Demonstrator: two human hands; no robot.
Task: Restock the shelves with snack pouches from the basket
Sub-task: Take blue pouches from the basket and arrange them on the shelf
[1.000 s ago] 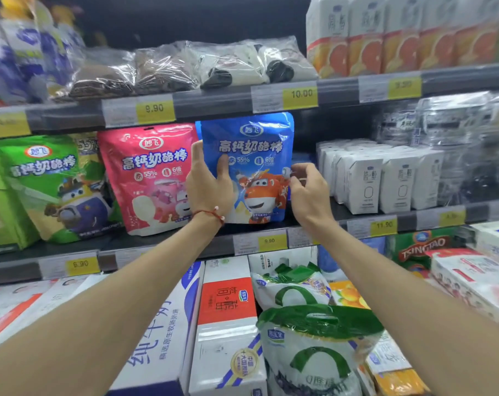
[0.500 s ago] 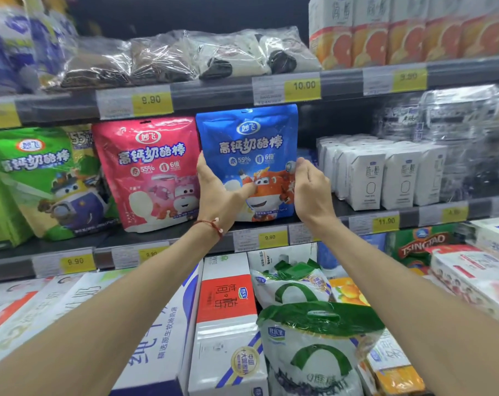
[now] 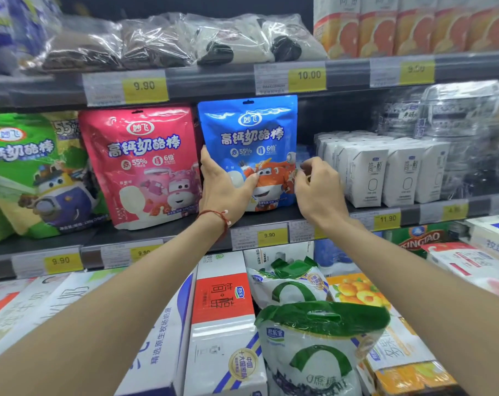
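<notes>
Thumb of the left hand (image 3: 225, 192) lies across the front of the blue cheese-stick pouch (image 3: 248, 132), the fingers wrapped behind its lower left edge, so that hand has firm hold of it. The right hand (image 3: 319, 192) sits at the pouch's lower right edge with its fingers curled. Whether they pinch the edge or only touch it I cannot tell. The pouch stands upright on the middle shelf (image 3: 99, 237), long axis vertical, rising between the two hands. A pink pouch (image 3: 139, 167) stands just beside it on the left, with white cartons (image 3: 385, 172) near on the right. Both hands look equally near. I'd judge a small push straight back comes next.
</notes>
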